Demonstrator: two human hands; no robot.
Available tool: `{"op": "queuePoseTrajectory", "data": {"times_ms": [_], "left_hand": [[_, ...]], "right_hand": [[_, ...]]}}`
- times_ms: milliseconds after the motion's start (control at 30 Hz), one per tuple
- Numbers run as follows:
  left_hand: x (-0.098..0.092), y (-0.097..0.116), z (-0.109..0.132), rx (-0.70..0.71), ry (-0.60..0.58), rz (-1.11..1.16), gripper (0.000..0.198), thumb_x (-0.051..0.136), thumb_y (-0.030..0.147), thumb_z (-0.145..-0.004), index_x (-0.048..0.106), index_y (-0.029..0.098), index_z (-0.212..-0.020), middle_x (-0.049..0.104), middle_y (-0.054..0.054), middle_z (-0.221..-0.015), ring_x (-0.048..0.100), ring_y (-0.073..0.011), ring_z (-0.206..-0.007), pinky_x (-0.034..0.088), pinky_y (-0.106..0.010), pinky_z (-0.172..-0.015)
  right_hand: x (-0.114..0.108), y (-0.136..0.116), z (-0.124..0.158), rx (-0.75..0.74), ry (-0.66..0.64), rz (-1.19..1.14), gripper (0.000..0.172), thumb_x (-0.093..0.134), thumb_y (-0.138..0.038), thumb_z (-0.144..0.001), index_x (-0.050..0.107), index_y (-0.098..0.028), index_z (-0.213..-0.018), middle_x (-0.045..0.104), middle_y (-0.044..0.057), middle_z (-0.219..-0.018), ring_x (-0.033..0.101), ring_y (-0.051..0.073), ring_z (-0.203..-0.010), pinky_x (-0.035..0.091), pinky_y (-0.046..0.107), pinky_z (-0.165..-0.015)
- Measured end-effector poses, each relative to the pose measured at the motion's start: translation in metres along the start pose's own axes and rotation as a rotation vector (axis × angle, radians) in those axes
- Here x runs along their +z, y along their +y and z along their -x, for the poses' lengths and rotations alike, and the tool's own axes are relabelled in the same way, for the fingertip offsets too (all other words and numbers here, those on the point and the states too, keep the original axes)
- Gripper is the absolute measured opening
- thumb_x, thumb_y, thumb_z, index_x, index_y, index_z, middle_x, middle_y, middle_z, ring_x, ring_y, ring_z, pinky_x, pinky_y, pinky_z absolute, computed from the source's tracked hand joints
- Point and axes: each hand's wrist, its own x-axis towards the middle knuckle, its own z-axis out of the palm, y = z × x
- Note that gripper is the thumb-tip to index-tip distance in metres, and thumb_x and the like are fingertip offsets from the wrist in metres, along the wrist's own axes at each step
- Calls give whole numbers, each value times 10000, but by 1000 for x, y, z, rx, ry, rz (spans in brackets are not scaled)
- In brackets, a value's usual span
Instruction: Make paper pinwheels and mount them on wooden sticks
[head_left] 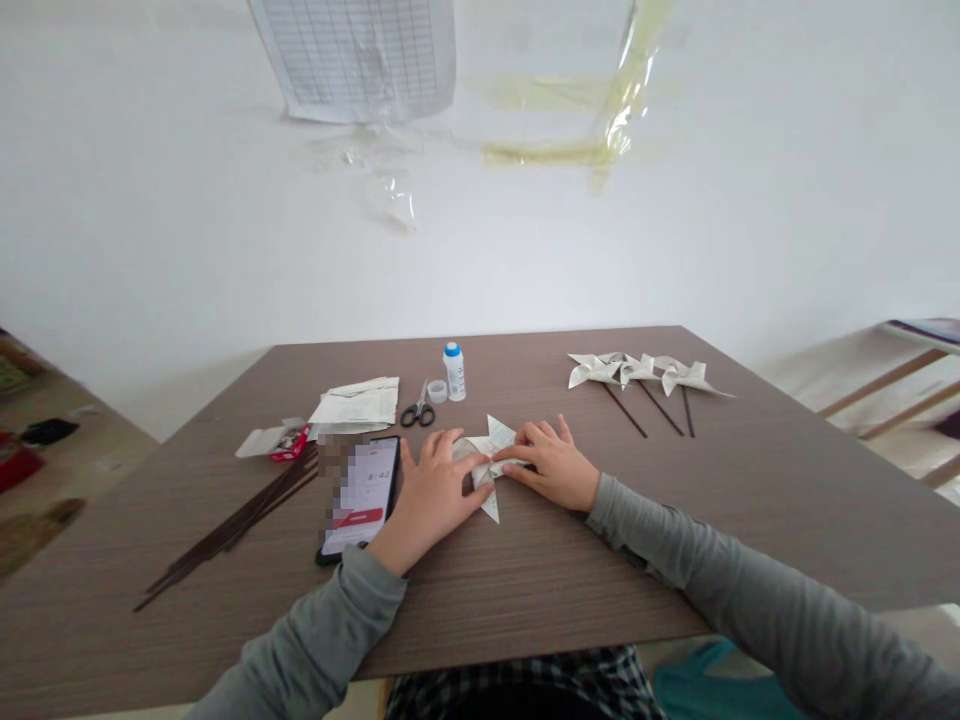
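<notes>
A folded white paper pinwheel shape (491, 450) lies on the brown table (750, 480) in front of me. My left hand (429, 497) rests on its left side, fingers pressing the paper down. My right hand (551, 463) covers its right side, with the fingers pinching a fold near the middle. Only the top and bottom points of the paper show between the hands.
A phone (361, 495) lies left of my left hand, beside a bundle of thin dark sticks (240, 520). Behind are scissors (418, 408), a glue bottle (454, 371) with its cap (436, 391), a paper stack (356, 403), a small box (274, 440). Three finished pinwheels (637, 375) lie far right.
</notes>
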Motion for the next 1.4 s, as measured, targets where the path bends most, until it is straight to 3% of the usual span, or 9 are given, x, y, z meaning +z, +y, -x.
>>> {"op": "queuePoseTrajectory", "data": {"times_ms": [367,533,700,1000,1167,1400], "left_hand": [[8,0,-3,-38,31,87,371,858,372,-1023,863,367,-1394,589,-147,-1784,476,-485,-1699,274,-939,-1367],[7,0,-6,-52,56,109,468,922,337,-963,829,314,-1421,548,-162,-1823,476,-475,-1711,301,-896,-1385],[8,0,-5,-25,51,85,484,887,332,-1005,821,334,-1485,528,-170,-1843,459,-473,-1729,267,-914,-1387],[4,0,-3,-21,22,66,389,847,410,-1045,871,415,-1433,485,-126,-1887,429,-499,-1743,236,-939,-1370],[-1,2,-4,-34,-29,41,422,823,430,-1063,841,403,-1483,442,-151,-1913,381,-478,-1777,227,-929,-1376],[3,2,-4,-13,11,60,420,846,381,-1045,847,358,-1464,446,-176,-1901,400,-499,-1759,219,-951,-1363]], "right_hand": [[0,2,1,-2,-10,-24,361,615,-552,-1228,831,-430,-1490,727,108,-1438,651,351,-1409,190,940,-1358],[2,2,1,-9,-1,-15,376,609,-580,-1225,829,-440,-1497,725,111,-1439,647,356,-1407,194,941,-1355],[2,3,0,-17,5,-16,387,613,-595,-1220,831,-442,-1500,725,110,-1432,646,364,-1405,198,947,-1351],[2,2,0,-2,-5,7,369,635,-588,-1213,823,-461,-1504,732,102,-1455,657,354,-1415,207,920,-1369],[0,1,1,-2,-12,-3,383,622,-599,-1215,823,-456,-1507,729,107,-1469,655,358,-1416,188,928,-1368],[0,1,1,-4,-7,-5,378,612,-597,-1219,821,-461,-1505,726,104,-1449,654,351,-1405,210,931,-1359]]}}
